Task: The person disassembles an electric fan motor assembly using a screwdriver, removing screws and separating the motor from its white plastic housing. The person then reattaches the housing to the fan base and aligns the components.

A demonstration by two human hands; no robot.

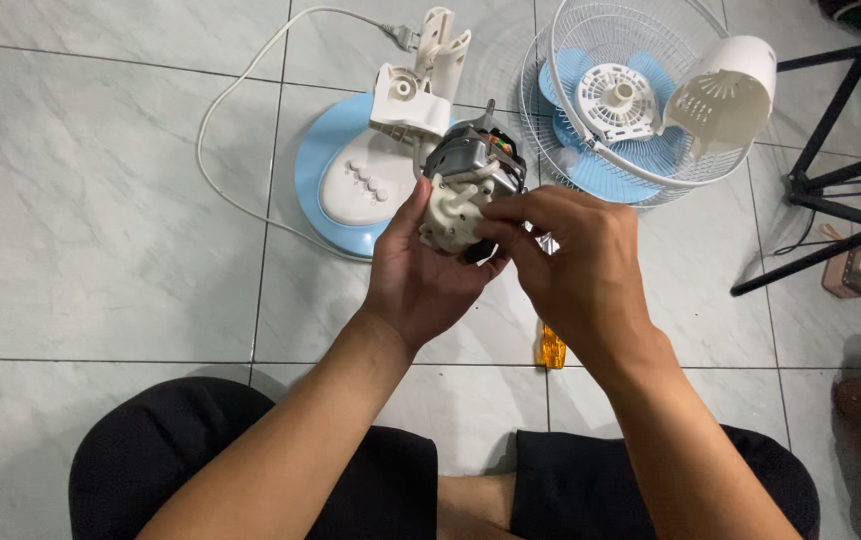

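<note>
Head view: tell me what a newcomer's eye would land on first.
At the centre, the left hand cradles a fan motor with a white gearbox, while the right hand pinches at its front. Behind them on the tiled floor sits the blue and white fan base, and to its right a wire grille holding blue blades.

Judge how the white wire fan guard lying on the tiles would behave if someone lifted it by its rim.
The fan guard is thin open wire, so probably light and slightly springy. Its round rim might roll if stood on edge.
</note>
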